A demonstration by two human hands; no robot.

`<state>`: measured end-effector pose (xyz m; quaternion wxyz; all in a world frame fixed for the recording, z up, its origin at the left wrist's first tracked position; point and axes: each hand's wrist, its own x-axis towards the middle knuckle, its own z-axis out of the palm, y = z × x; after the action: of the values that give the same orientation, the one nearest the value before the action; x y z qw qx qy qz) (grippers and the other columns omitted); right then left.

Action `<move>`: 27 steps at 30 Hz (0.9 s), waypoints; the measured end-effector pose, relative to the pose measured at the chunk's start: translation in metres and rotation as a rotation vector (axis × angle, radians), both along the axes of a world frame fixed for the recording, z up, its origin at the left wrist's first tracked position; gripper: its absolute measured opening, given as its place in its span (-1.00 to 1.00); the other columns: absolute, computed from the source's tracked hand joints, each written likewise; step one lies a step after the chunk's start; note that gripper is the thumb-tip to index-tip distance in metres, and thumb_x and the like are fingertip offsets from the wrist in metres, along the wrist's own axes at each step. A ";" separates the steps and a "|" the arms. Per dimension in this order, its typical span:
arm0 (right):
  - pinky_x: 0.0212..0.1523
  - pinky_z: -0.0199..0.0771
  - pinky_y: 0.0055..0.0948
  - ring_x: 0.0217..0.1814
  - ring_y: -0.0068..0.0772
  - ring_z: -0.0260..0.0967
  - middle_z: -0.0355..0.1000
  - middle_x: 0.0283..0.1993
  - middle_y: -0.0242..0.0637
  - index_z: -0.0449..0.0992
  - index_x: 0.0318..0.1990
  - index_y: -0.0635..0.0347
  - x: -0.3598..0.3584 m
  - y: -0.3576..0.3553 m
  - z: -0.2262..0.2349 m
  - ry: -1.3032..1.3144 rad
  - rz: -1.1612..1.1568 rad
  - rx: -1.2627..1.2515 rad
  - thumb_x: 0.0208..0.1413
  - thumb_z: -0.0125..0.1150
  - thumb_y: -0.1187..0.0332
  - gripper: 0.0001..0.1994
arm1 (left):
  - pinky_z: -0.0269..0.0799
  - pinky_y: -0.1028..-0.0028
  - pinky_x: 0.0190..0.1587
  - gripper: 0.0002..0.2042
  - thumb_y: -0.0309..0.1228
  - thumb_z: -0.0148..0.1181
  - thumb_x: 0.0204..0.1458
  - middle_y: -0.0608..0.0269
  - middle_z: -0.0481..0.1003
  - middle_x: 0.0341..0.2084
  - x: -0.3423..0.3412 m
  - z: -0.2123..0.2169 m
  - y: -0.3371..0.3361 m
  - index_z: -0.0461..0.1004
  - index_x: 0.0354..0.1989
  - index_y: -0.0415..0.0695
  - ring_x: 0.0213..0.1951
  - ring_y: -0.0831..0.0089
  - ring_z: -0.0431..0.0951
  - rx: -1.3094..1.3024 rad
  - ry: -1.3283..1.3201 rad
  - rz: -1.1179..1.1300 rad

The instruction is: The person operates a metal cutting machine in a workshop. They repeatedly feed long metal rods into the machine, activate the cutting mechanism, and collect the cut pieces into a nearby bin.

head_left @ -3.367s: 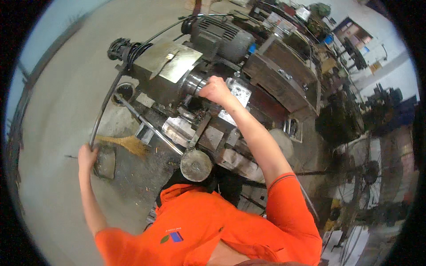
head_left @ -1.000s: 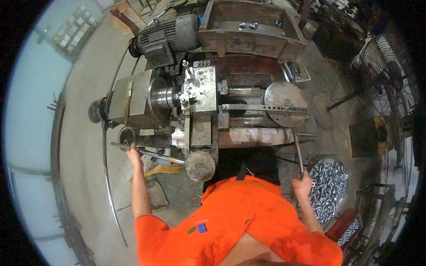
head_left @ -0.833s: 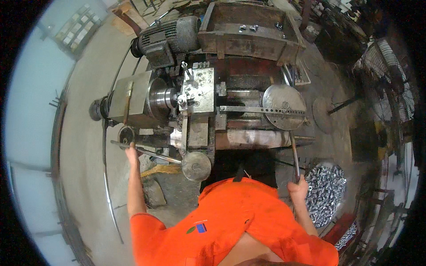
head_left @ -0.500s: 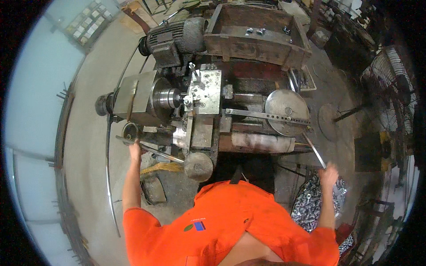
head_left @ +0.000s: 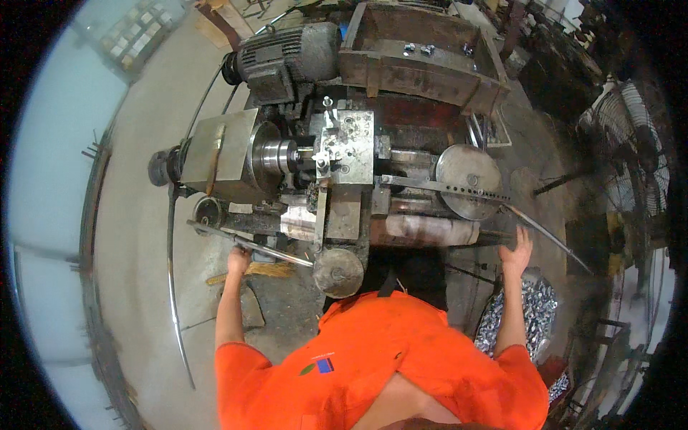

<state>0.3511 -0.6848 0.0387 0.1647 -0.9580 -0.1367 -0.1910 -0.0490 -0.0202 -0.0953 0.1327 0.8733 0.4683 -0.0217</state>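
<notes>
My right hand [head_left: 516, 254] is open with its fingers spread, just left of a metal lever rod [head_left: 548, 239] that slants down to the right from the big round disc [head_left: 469, 183]. Below the long bar handle [head_left: 265, 249] is my left hand [head_left: 239, 259]; its fingers are partly hidden, and I cannot tell whether they grip it. That bar runs to a round metal knob [head_left: 339, 274]. In front of me stands a lathe-like machine with a chuck [head_left: 274, 155] at left and a tool block [head_left: 350, 147] on its slide, a gap between them.
Behind the machine are a ribbed motor [head_left: 290, 61] and a rusty metal tray [head_left: 423, 75] with a few small parts. A heap of shiny metal parts [head_left: 534, 312] lies at lower right, near a fan [head_left: 631, 129]. A long rod [head_left: 174, 287] slants down at left.
My right hand has let go of the lever rod, which has swung outward to the right. The tool block has slid right, away from the chuck. My left hand has shifted right and lower.
</notes>
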 end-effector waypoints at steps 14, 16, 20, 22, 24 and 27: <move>-0.19 0.40 -0.29 -0.25 -0.01 0.40 0.46 -0.31 -0.07 0.52 -0.36 0.28 -0.043 0.054 0.028 0.311 0.216 0.252 -0.38 0.11 0.45 -0.71 | 0.39 0.12 -0.44 -0.68 -0.09 -0.01 -0.01 0.07 0.47 -0.59 0.012 -0.050 -0.041 0.41 -0.45 -0.12 -0.54 0.06 0.49 0.302 0.024 -0.237; -0.22 0.40 -0.32 -0.26 -0.01 0.41 0.46 -0.32 -0.05 0.52 -0.33 0.27 -0.031 0.069 0.052 0.319 0.267 0.256 -0.37 0.11 0.46 -0.70 | 0.40 0.12 -0.41 -0.69 -0.12 -0.01 -0.01 0.05 0.48 -0.57 0.004 -0.034 -0.033 0.42 -0.46 -0.13 -0.51 0.05 0.50 0.300 0.071 -0.446; -0.23 0.40 -0.32 -0.29 -0.04 0.41 0.46 -0.34 -0.09 0.52 -0.31 0.23 0.000 0.121 0.092 0.168 0.431 0.258 -0.38 0.11 0.47 -0.68 | 0.41 0.12 -0.32 -0.68 -0.12 0.02 -0.02 0.01 0.49 -0.52 0.019 -0.017 -0.038 0.44 -0.41 -0.16 -0.42 0.00 0.50 0.143 0.119 -0.291; -0.22 0.40 -0.31 -0.28 -0.06 0.41 0.46 -0.35 -0.12 0.52 -0.32 0.21 0.010 0.174 0.114 0.121 0.556 0.266 -0.38 0.12 0.46 -0.69 | 0.41 0.14 -0.28 -0.67 -0.11 0.05 -0.04 0.00 0.50 -0.48 0.017 0.000 -0.037 0.46 -0.33 -0.16 -0.36 0.00 0.50 0.047 0.078 -0.245; -0.21 0.40 -0.34 -0.25 -0.10 0.40 0.45 -0.31 -0.14 0.51 -0.32 0.22 0.003 0.235 0.147 0.151 0.762 0.318 -0.39 0.11 0.47 -0.69 | 0.40 0.16 -0.25 -0.64 -0.10 0.07 -0.05 0.00 0.51 -0.42 0.017 0.034 -0.028 0.47 -0.23 -0.14 -0.31 0.02 0.50 -0.101 -0.003 -0.282; -0.20 0.39 -0.32 -0.22 -0.12 0.37 0.44 -0.25 -0.15 0.49 -0.32 0.21 -0.005 0.327 0.163 0.091 1.055 0.280 -0.41 0.13 0.45 -0.67 | 0.39 0.22 -0.27 -0.65 -0.15 0.11 -0.04 -0.03 0.50 -0.39 -0.001 0.112 -0.017 0.47 -0.18 -0.14 -0.30 0.07 0.50 0.045 -0.058 0.004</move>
<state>0.3459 -0.3581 0.2015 0.3698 -0.7355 -0.5647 -0.0572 -0.0497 -0.0372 0.0165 0.1266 0.8754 0.4664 0.0145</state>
